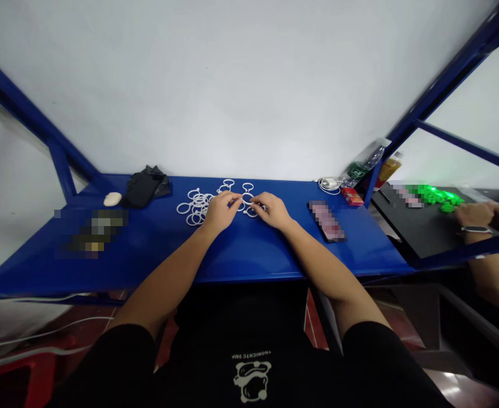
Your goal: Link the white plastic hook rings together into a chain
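Observation:
Near the middle of the blue table, my left hand (224,209) and my right hand (272,209) face each other with a small gap between them. A thin white plastic ring (247,194) is pinched between the fingertips of both. Left of my left hand lies a loose pile of similar white rings (198,199), several overlapping. Another white ring (248,184) rests behind the hands, and a few more lie under and beside my right fingers, partly hidden. Small knobs show on the edges of some rings.
On the blue table (249,249) are a black cloth-like item (141,188), a pale rounded object (112,199), a phone (328,221), a white cable (329,185), a red box (352,197) and a plastic bottle (363,164). At right, another person's hands (478,216) are near green pieces (438,196).

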{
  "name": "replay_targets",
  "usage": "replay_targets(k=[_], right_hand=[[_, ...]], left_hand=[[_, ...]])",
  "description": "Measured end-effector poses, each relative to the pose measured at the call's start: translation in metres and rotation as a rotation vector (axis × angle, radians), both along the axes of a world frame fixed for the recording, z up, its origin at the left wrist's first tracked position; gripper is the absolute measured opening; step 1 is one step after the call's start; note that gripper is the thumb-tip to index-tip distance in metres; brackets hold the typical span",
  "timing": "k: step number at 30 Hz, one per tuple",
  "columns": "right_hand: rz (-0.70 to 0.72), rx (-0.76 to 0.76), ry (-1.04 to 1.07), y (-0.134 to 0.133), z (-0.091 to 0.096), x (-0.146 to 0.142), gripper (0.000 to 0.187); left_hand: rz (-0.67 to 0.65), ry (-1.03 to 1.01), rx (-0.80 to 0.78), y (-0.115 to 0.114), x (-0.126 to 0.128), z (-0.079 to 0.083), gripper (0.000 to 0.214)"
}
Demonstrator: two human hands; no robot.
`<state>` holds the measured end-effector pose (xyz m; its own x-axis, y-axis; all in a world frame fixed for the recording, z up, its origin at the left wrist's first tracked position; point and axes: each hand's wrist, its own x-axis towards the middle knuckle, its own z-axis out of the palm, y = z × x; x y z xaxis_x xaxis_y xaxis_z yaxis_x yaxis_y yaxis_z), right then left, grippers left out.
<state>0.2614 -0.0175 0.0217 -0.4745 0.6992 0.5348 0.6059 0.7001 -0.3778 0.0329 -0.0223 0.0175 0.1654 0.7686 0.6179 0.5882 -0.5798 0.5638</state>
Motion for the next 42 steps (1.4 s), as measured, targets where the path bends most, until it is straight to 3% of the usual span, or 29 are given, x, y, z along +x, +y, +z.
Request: replay_targets(k=[14,24,28,33,39,42], right_hand=[[0.002,0.004,-0.003,-0.004,0.001,-0.004,0.029],[-0.060,-0.042,0.003,0.003,-0.005,0.001,0.030],[-0.103,-0.083,0.008,0.020,-0.013,0.006,0.045],[-0.174,-0.178,-0.128,0.064,-0.010,0.012,0.038],[-0.026,-0.154,-0.393,0.100,-0.001,-0.005,0.056],[-0.055,-0.144,-0.473,0.099,-0.003,-0.010,0.047]], left_hand=[[-0.029,0.027,-0.009,0.001,-0.003,0.006,0.013],[0.009,0.043,-0.106,0.008,-0.002,-0.008,0.017],[0.014,0.083,-0.113,0.009,-0.002,-0.010,0.013],[-0.061,0.204,-0.161,0.009,0.000,-0.014,0.012],[-0.153,0.306,-0.173,0.006,0.002,-0.013,0.014],[-0.158,0.257,-0.154,0.004,0.001,-0.011,0.013]])
